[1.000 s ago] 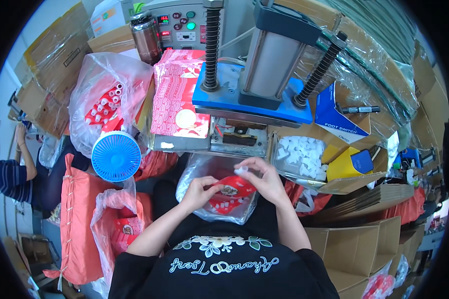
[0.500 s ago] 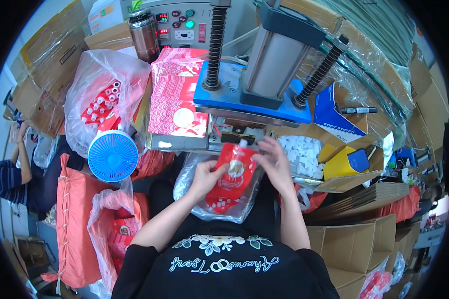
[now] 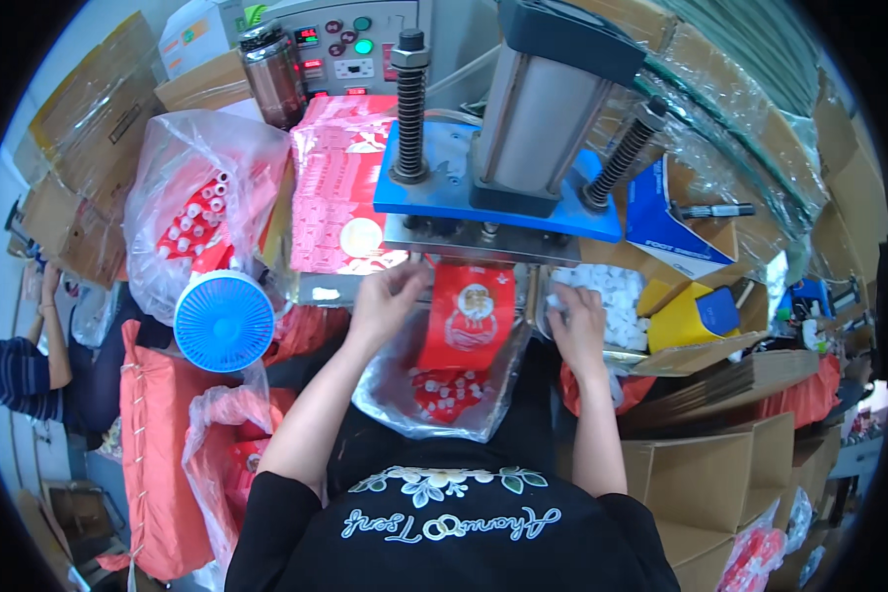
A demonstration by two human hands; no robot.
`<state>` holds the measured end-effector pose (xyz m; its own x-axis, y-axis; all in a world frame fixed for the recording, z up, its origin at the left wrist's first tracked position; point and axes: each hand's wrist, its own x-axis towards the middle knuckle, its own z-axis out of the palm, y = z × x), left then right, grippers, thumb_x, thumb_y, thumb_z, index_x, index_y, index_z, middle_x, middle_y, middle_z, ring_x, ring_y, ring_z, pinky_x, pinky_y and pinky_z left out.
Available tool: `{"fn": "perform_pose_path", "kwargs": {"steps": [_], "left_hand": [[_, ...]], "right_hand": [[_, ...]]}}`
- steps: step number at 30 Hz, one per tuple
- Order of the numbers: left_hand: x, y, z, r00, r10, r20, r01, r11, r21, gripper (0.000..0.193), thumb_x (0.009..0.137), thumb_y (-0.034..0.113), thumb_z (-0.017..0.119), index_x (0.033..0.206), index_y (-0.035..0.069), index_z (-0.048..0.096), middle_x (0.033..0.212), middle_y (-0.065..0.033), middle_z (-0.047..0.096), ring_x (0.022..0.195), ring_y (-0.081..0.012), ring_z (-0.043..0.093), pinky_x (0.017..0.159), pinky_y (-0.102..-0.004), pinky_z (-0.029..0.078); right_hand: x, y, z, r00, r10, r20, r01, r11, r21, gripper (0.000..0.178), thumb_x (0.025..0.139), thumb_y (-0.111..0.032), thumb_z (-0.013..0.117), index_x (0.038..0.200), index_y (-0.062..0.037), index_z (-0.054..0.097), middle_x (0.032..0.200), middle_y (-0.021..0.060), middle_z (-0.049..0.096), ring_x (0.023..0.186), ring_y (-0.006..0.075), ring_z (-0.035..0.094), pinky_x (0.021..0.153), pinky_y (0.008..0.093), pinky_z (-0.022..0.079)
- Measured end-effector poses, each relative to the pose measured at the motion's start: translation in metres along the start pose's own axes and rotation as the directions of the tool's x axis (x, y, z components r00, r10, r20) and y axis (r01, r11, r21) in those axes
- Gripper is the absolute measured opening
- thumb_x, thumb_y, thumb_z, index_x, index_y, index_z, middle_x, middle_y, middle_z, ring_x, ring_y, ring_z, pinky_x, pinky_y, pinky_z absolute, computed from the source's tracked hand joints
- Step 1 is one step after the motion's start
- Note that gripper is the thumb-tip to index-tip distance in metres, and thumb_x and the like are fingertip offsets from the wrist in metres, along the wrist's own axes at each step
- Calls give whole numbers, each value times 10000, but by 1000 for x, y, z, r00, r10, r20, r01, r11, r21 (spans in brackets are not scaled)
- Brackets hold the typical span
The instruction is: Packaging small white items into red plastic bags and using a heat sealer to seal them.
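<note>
One pouch [image 3: 469, 314] now under press [image 3: 498, 197] (upright)

A round blue fan [image 3: 224, 321] is seen at the left, below a clear bag of red-and-white parts [image 3: 202, 212]. Cardboard boxes [image 3: 720, 474] are stacked at the right, and a yellow box [image 3: 696, 316] is set above them.

Both forearms stretched forward, left hand [image 3: 390, 296] fingers curled in a pinch, right hand [image 3: 574, 326] palm down

left hand [image 3: 385, 301] holding red pouch [image 3: 469, 316], press [image 3: 503, 187]
</note>
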<state>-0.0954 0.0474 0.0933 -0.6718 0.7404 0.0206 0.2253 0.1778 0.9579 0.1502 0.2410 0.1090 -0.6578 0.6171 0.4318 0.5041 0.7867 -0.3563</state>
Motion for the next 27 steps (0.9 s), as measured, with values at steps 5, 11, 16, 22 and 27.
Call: {"fn": "perform_pose_path", "kwargs": {"steps": [5, 11, 16, 22, 27], "left_hand": [[-28, -16, -40, 935, 350, -47, -191, 613, 767, 781, 753, 367, 776, 1421, 118, 458, 1529, -139, 360, 1431, -332, 294, 1156, -555, 162], [-63, -25, -57, 879, 395, -268, -151, 762, 630, 206, 846, 113, 686, 1047, 125, 729, 1031, -64, 704, 1094, -262, 614, 1160, -524, 151], [-80, 14, -26, 958, 222, -182, -219, 975, 35, 123, 834, -16, 703, 953, 13, 719, 888, -64, 698, 792, -101, 645, 691, -258, 498], [-104, -9, 23, 985, 170, 7, -170, 984, -46, 97, 846, 40, 721, 915, -28, 717, 815, -51, 683, 758, -82, 611, 690, -243, 481], [-111, -19, 31, 984, 73, 162, -51, 990, -132, 167, 886, 129, 709, 932, -31, 712, 782, -36, 668, 717, -74, 599, 645, -232, 474]], "right_hand": [[-10, 5, -4, 995, 102, -8, -100, 987, 128, 297, 740, -29, 654, 1030, -61, 597, 958, 96, 586, 976, 299, 542, 857, 413, 412], [-12, 9, -23, 992, 123, -10, -115, 950, 289, 258, 801, 28, 627, 1053, -20, 656, 976, 102, 595, 967, 245, 553, 882, 340, 434], [-3, -41, -38, 992, 103, 78, -129, 825, 551, 246, 781, -25, 726, 1023, -23, 677, 939, 74, 643, 909, 197, 591, 858, 303, 449], [0, -96, -40, 945, -242, 220, 122, 885, 449, 211, 778, -130, 762, 959, -36, 707, 861, 90, 662, 851, 246, 592, 805, 345, 459], [-11, -82, -11, 908, -178, 379, -100, 787, 609, 290, 784, -138, 766, 1047, -39, 695, 886, 78, 675, 907, 210, 615, 830, 334, 475]]}}
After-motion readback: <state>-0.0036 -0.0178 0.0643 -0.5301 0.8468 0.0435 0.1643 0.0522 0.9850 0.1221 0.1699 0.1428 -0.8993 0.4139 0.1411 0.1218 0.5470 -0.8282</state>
